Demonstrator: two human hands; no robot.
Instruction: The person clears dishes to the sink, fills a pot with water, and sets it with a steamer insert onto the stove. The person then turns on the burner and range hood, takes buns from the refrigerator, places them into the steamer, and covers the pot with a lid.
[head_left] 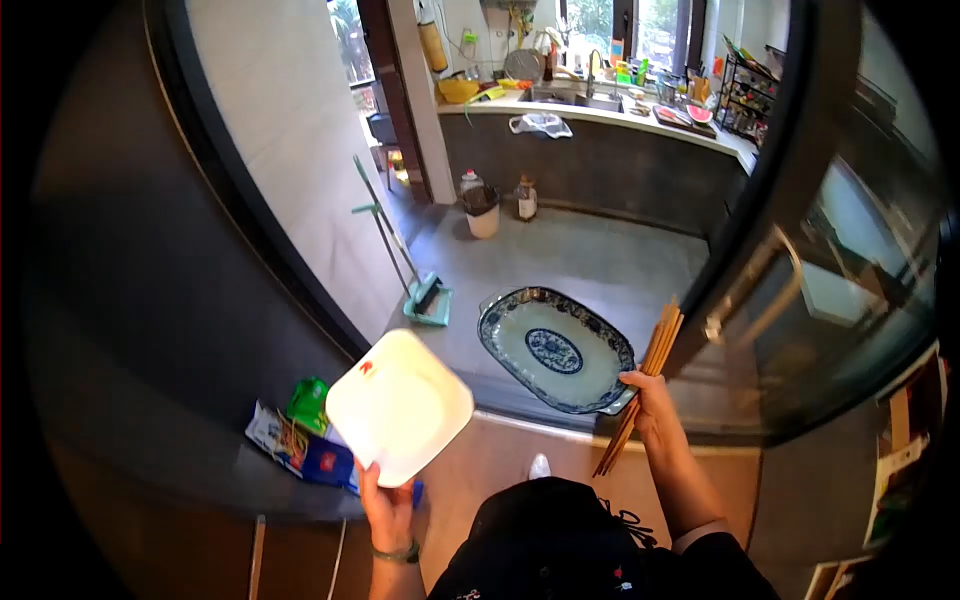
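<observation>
A white square plate with rounded corners (400,410) is held at its lower edge by my left hand (388,505), thumb on top. A small red spot shows near its upper left. On the right, my right hand (652,402) grips the end of an oval dish (553,350) with a dark blue floral rim and centre. That same hand also holds a bundle of brown chopsticks (655,350), tilted and pointing up to the right. Plate and dish are apart, both in front of my body.
A doorway opens on a kitchen with a sink (570,97) and counter (640,112). Glass door with handle (785,285) at right. Broom and dustpan (428,303) by the left wall; bin (482,215) and bottle (526,198) near the cabinets; bags (300,445) at lower left.
</observation>
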